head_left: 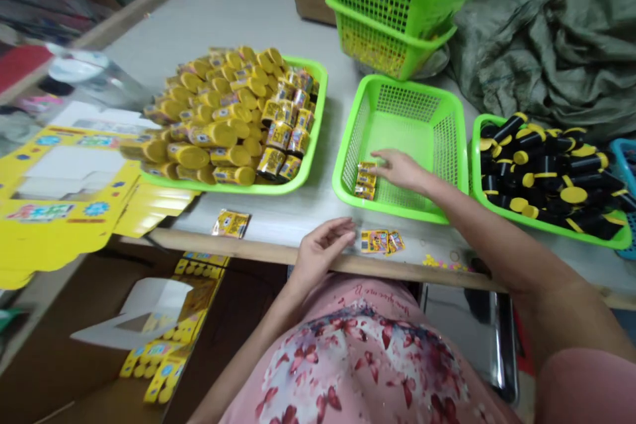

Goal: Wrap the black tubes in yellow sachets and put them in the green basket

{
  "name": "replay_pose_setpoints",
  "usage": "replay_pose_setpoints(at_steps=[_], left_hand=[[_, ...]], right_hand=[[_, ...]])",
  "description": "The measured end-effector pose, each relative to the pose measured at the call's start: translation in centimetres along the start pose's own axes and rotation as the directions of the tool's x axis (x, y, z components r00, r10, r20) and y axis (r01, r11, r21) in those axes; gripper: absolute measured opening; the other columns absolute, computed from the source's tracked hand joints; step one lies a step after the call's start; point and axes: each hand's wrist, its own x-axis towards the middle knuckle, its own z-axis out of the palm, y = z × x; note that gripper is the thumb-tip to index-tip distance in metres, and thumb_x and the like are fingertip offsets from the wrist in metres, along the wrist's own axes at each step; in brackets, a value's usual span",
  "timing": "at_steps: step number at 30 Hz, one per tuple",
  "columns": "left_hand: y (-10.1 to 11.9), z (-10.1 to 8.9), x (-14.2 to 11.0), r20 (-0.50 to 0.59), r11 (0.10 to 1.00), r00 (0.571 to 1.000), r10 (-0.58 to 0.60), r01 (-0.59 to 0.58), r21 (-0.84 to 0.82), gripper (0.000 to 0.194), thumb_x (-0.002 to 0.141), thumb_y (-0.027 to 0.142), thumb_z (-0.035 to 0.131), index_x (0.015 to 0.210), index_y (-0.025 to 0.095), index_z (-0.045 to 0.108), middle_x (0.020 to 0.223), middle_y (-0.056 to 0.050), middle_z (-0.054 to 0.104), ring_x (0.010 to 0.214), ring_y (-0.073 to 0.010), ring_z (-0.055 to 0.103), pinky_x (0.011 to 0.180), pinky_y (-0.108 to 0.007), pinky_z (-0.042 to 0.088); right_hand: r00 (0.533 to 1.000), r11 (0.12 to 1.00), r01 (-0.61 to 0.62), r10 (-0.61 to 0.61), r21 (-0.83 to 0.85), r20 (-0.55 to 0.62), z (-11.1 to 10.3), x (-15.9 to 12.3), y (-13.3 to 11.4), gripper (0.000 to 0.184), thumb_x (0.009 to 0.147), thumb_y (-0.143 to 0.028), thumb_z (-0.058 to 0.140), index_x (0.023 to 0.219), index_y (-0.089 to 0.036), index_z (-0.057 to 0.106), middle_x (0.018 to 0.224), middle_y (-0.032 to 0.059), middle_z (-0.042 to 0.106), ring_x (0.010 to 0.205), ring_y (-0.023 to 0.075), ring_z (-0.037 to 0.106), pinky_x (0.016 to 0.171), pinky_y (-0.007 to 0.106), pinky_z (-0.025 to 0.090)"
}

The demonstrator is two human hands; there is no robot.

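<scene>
My right hand (400,171) reaches into a bright green plastic mesh basket (412,126), its fingertips against a small stack of foil packets (365,180) lying on the basket floor. Whether it grips them I cannot tell. My left hand (322,252) rests near the table's front edge, fingers curved and holding nothing. Just to its right lie a couple of printed packets (381,242). A single yellow foil packet (231,223) lies further left on the table.
A green tray (318,119) is heaped with yellow-capped bottles, and another (546,232) holds black cylinders with yellow caps. Stacked green baskets (387,13) stand at the back beside a grey-green sack (536,46). Yellow printed card blanks (64,192) overhang the left edge.
</scene>
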Motion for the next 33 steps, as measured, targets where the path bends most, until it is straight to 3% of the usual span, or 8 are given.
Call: replay_pose_setpoints(at_steps=[2, 4, 7, 13, 18, 22, 28, 33], left_hand=[[0.2, 0.0, 0.0, -0.007, 1.0, 1.0, 0.009, -0.009, -0.016, 0.04, 0.071, 0.039, 0.085, 0.103, 0.017, 0.076, 0.101, -0.009, 0.08, 0.087, -0.0219, 0.075, 0.085, -0.036, 0.061], [0.2, 0.1, 0.1, -0.019, 0.999, 1.0, 0.016, -0.017, -0.041, 0.04, 0.071, 0.039, 0.085, 0.103, 0.017, 0.075, 0.102, -0.009, 0.08, 0.086, -0.0215, 0.074, 0.084, -0.036, 0.061], [0.2, 0.5, 0.2, -0.032, 0.998, 0.999, 0.004, -0.006, -0.06, 0.039, 0.07, 0.038, 0.085, 0.101, 0.017, 0.075, 0.101, -0.009, 0.079, 0.087, -0.0212, 0.073, 0.081, -0.035, 0.061], [-0.3, 1.2, 0.2, -0.047, 0.996, 0.998, 0.041, -0.037, 0.081, 0.036, 0.074, 0.039, 0.081, 0.102, 0.017, 0.076, 0.099, -0.008, 0.078, 0.087, -0.0196, 0.07, 0.083, -0.033, 0.057], [0.1, 1.7, -0.6, 0.023, 0.858, 0.969, 0.246, -0.229, 0.46, 0.026, 0.078, 0.041, 0.077, 0.094, 0.02, 0.079, 0.082, -0.004, 0.072, 0.073, -0.0176, 0.063, 0.073, -0.03, 0.051], [1.2, 2.8, -0.9, 0.184, 0.797, 0.956, 0.228, -0.292, 0.529, 0.025, 0.076, 0.045, 0.078, 0.081, 0.021, 0.079, 0.074, -0.004, 0.069, 0.073, -0.0198, 0.061, 0.072, -0.03, 0.048], [1.5, 3.4, -0.2, 0.122, 0.976, 0.99, -0.069, 0.041, 0.215, 0.026, 0.077, 0.046, 0.077, 0.075, 0.02, 0.078, 0.072, -0.003, 0.075, 0.066, -0.0181, 0.065, 0.068, -0.028, 0.051], [1.1, 3.1, 0.4, 0.081, 0.979, 0.982, -0.173, 0.162, 0.125, 0.023, 0.063, 0.037, 0.088, 0.062, 0.019, 0.075, 0.06, -0.001, 0.072, 0.051, -0.0121, 0.06, 0.058, -0.023, 0.049]], right_hand=[[0.981, 0.988, 0.153, -0.151, 0.011, -0.123, -0.9, -3.2, -0.4, 0.029, 0.091, -0.021, 0.066, 0.12, -0.02, 0.07, 0.123, 0.0102, 0.07, 0.101, 0.0216, 0.069, 0.094, 0.04, 0.055], [0.9, 0.928, 0.373, -0.364, -0.009, -0.24, -1.1, -7.4, -0.8, 0.024, 0.096, -0.026, 0.06, 0.117, -0.025, 0.071, 0.112, 0.0055, 0.073, 0.098, 0.0201, 0.068, 0.091, 0.04, 0.056], [0.837, 0.854, 0.518, -0.518, -0.048, -0.178, 0.9, -13.4, -0.8, 0.02, 0.099, -0.025, 0.056, 0.11, -0.025, 0.073, 0.095, 0.0038, 0.074, 0.088, 0.0179, 0.067, 0.081, 0.034, 0.057], [0.914, 0.874, 0.361, -0.401, -0.326, -0.062, 7.3, -16.2, 1.8, 0.028, 0.1, -0.013, 0.047, 0.118, -0.015, 0.069, 0.099, 0.0105, 0.07, 0.091, 0.0223, 0.06, 0.079, 0.035, 0.055], [0.893, 0.879, 0.362, -0.422, -0.309, -0.154, 7.7, -16.2, 2.1, 0.025, 0.1, -0.015, 0.049, 0.11, -0.017, 0.072, 0.092, 0.0091, 0.069, 0.087, 0.0222, 0.058, 0.074, 0.035, 0.054], [0.825, 0.864, 0.34, -0.463, -0.371, -0.324, 7.4, -17.0, 1.0, 0.03, 0.1, -0.015, 0.048, 0.12, -0.017, 0.07, 0.095, 0.0111, 0.071, 0.083, 0.022, 0.06, 0.071, 0.035, 0.054], [0.789, 0.917, 0.304, -0.394, -0.258, -0.471, 4.5, -17.8, -0.6, 0.03, 0.099, -0.019, 0.053, 0.126, -0.022, 0.067, 0.098, 0.0084, 0.072, 0.089, 0.0208, 0.064, 0.078, 0.036, 0.057], [0.689, 0.977, 0.017, -0.166, -0.213, -0.706, -3.7, -16.1, 4.7, 0.019, 0.097, -0.024, 0.056, 0.107, -0.024, 0.072, 0.099, 0.0066, 0.074, 0.094, 0.0232, 0.067, 0.089, 0.044, 0.055]])
